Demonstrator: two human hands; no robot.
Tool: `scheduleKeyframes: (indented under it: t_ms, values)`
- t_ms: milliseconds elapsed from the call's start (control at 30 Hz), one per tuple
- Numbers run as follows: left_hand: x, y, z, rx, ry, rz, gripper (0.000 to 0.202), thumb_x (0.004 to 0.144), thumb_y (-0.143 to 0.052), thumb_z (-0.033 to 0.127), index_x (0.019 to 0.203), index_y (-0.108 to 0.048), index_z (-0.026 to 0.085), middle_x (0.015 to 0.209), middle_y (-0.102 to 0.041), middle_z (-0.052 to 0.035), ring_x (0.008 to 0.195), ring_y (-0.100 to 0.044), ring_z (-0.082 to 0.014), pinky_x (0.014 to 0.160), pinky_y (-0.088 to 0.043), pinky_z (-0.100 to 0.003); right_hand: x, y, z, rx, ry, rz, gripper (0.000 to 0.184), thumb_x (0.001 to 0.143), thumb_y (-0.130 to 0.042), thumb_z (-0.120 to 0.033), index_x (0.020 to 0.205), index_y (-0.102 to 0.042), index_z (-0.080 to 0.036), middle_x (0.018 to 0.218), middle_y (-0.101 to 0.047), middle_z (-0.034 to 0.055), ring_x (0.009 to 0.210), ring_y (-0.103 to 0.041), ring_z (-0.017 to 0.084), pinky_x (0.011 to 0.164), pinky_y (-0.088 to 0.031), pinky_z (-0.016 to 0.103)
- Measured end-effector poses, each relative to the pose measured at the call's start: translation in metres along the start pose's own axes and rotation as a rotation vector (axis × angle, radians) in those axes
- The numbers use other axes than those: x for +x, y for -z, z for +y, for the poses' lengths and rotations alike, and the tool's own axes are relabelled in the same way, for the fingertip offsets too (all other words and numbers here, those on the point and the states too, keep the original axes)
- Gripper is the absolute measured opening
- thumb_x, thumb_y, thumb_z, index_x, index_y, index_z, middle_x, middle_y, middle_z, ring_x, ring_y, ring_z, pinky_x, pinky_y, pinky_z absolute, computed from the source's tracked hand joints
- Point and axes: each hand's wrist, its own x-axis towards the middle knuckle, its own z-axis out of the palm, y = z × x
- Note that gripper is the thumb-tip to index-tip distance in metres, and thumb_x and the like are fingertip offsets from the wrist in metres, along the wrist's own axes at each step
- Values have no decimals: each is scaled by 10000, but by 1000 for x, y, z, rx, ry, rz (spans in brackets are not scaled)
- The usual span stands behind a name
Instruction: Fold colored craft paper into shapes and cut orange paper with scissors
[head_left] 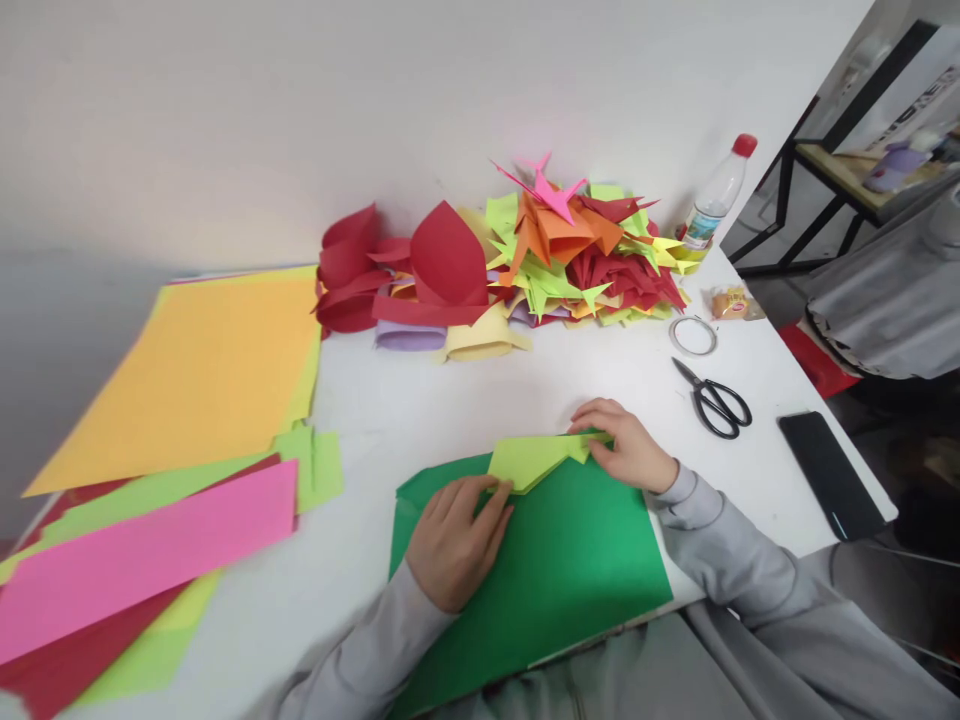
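Note:
A folded yellow-green paper piece (529,460) lies on a large green sheet (555,580) near the table's front edge. My left hand (454,538) rests on the green sheet with its fingers pressed flat on the folded piece's left end. My right hand (628,446) pinches the piece's right tip, its fingers curled together on the paper.
A heap of folded paper shapes (525,260) in red, orange, green and pink sits at the back. Loose orange, pink and green sheets (187,400) cover the left. Scissors (716,401), a tape ring (693,336), a phone (831,474) and a bottle (716,198) stand at the right.

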Motion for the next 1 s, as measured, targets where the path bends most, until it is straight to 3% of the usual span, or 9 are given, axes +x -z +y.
scheduleKeyframes:
  t_ms: [200,333,467,600,667,733,800,933,1000]
  values:
    - [8,-3,-8,16,-50,32,242,862,-579,166,1097,-607,118,1061,-651,-179,991,-617,-315,790,-527,-424,-6,8,2,-277,20,-205,557,637,-637,-51,1181,-598,-163,1202,-605,120,1120,-532,285,967,-421,469]
    - [13,-5,-14,-134,33,92,354,861,-598,208,1213,-570,177,1101,-659,-155,1019,-625,-300,817,-544,-432,-4,2,4,-363,3,-170,289,814,-568,-110,1084,-655,-158,1059,-673,113,1014,-579,257,898,-450,428]
    - [28,6,-20,-444,446,251,500,799,-690,277,1278,-550,245,1202,-622,-112,1107,-595,-288,936,-515,-463,-2,4,8,-99,-96,18,208,917,-474,-174,960,-676,-188,946,-699,68,878,-626,180,829,-478,328]
    - [56,16,-16,-1152,962,377,530,714,-759,361,1206,-597,244,1204,-643,-85,1125,-605,-295,972,-497,-492,-3,4,7,213,-220,151,143,882,-534,-246,1001,-603,-207,816,-675,5,700,-606,141,655,-467,267]
    - [71,16,-10,-1532,1088,332,503,700,-757,389,1159,-631,226,1186,-669,-97,1116,-615,-318,980,-477,-531,-4,2,4,304,-243,217,192,867,-544,-258,1055,-533,-219,766,-642,-23,636,-579,130,586,-442,246]
    - [83,12,-2,-1821,1041,251,467,719,-717,411,1135,-659,206,1208,-670,-108,1152,-593,-337,1016,-438,-550,-4,1,2,312,-220,269,162,873,-524,-257,1032,-517,-227,781,-633,-21,618,-568,125,562,-433,240]
    - [92,5,4,-1975,974,232,433,735,-673,429,1101,-683,198,1190,-683,-103,1160,-587,-336,1046,-408,-545,-4,2,0,238,-169,281,103,892,-490,-245,954,-567,-218,833,-652,10,672,-589,135,604,-456,253]
    - [91,-9,8,-2047,994,338,443,778,-558,473,1120,-673,216,1184,-686,-93,1172,-578,-328,1022,-430,-536,-3,3,0,98,-103,248,156,887,-516,-225,956,-654,-200,926,-696,53,814,-631,164,739,-496,295]
    - [83,-15,6,-2021,1008,317,497,791,-505,494,1182,-644,220,1216,-670,-100,1182,-572,-337,986,-458,-536,-3,2,1,68,-89,222,164,872,-572,-244,1003,-662,-200,962,-701,63,846,-638,173,771,-506,309]
